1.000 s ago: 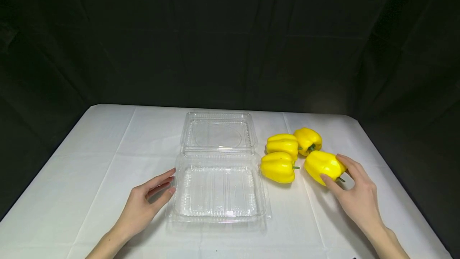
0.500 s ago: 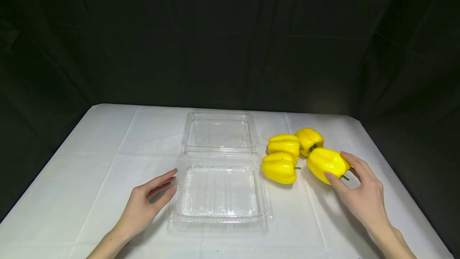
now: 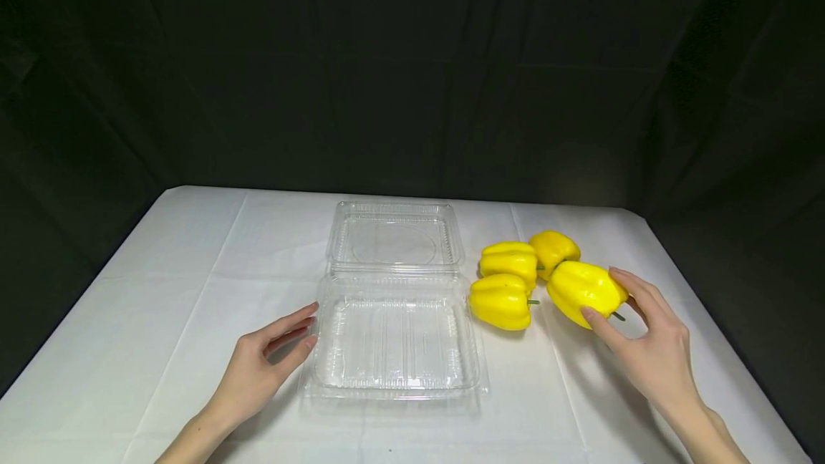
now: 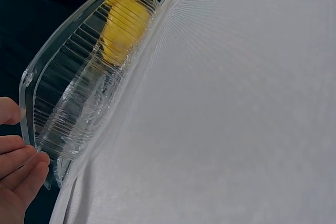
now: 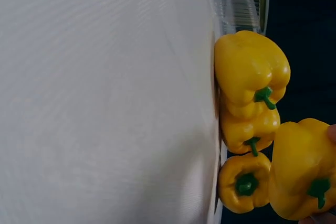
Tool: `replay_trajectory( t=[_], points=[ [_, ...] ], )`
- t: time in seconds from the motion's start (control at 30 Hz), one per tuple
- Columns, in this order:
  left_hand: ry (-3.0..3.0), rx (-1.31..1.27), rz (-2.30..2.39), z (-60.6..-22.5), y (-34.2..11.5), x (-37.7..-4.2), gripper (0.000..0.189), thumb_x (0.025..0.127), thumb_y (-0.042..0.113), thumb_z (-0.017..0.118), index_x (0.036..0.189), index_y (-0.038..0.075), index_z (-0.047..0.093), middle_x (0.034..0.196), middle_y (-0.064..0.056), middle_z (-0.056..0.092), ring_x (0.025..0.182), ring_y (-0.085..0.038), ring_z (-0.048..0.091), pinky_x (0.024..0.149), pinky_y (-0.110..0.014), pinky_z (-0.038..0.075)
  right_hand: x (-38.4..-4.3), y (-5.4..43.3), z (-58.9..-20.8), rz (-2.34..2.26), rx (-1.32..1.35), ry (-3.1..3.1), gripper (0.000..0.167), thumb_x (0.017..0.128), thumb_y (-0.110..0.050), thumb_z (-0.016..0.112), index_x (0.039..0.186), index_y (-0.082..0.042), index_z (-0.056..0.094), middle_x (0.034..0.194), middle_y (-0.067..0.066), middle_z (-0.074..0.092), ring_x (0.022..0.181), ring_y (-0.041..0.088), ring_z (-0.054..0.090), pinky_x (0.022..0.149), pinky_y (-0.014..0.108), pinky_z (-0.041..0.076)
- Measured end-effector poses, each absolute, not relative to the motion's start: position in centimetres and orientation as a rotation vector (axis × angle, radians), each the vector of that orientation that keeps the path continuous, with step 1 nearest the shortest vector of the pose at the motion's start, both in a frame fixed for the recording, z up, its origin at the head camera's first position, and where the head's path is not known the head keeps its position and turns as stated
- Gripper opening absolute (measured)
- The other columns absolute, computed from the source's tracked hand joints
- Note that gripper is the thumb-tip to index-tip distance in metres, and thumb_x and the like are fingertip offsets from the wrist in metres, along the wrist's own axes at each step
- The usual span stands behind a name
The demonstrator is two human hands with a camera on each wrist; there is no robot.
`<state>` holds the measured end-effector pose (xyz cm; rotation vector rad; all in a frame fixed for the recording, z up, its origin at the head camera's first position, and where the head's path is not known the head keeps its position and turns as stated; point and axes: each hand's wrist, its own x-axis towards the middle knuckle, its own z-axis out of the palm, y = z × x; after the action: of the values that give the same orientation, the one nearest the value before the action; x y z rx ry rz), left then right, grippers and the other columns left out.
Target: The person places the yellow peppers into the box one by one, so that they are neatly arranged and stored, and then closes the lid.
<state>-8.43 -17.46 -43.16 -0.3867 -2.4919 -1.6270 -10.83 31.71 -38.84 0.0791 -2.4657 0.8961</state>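
In the head view my right hand (image 3: pixel 647 346) grips a yellow bell pepper (image 3: pixel 585 292) between thumb and fingers, its green stem toward the palm. The right wrist view shows this bell pepper (image 5: pixel 300 174) raised off the white surface, beside the other peppers. My left hand (image 3: pixel 258 360) rests its fingertips against the left edge of a clear plastic clamshell container (image 3: pixel 396 392), whose lid (image 3: pixel 396 231) lies folded back behind the base. Up close in the left wrist view, the fingers (image 4: pixel 23 169) touch the container's rim (image 4: pixel 23 77).
Three more yellow bell peppers lie right of the container: a front one (image 3: pixel 499 303), one behind it (image 3: pixel 505 260) and a back-right one (image 3: pixel 553 249). A white cloth (image 3: pixel 193 292) covers the table, and a black curtain (image 3: pixel 412 77) hangs behind and along the sides.
My right hand has lifted its bell pepper slightly, and the pepper now overlaps the back-right one in view. The left hand and the container stay where they were.
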Motion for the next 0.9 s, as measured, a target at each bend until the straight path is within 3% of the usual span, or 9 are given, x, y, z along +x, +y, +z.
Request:
replay_trajectory(
  t=[0.9],
  points=[
    [-2.478,-0.390,-1.634,-43.2,-17.4,-8.4,0.041,0.096,0.017,0.070,0.137,0.016,0.062,0.135,-0.002,0.064,0.117,-0.019,0.066,0.101,-0.016,0.050,-10.5,29.4,-37.2,0.869,0.179,-2.468,0.072,0.076,-0.014,0.089,0.141,-0.018,0.057,0.140,0.006,0.057,0.115,-0.021,0.041,0.092,-0.008,0.033]
  ],
)
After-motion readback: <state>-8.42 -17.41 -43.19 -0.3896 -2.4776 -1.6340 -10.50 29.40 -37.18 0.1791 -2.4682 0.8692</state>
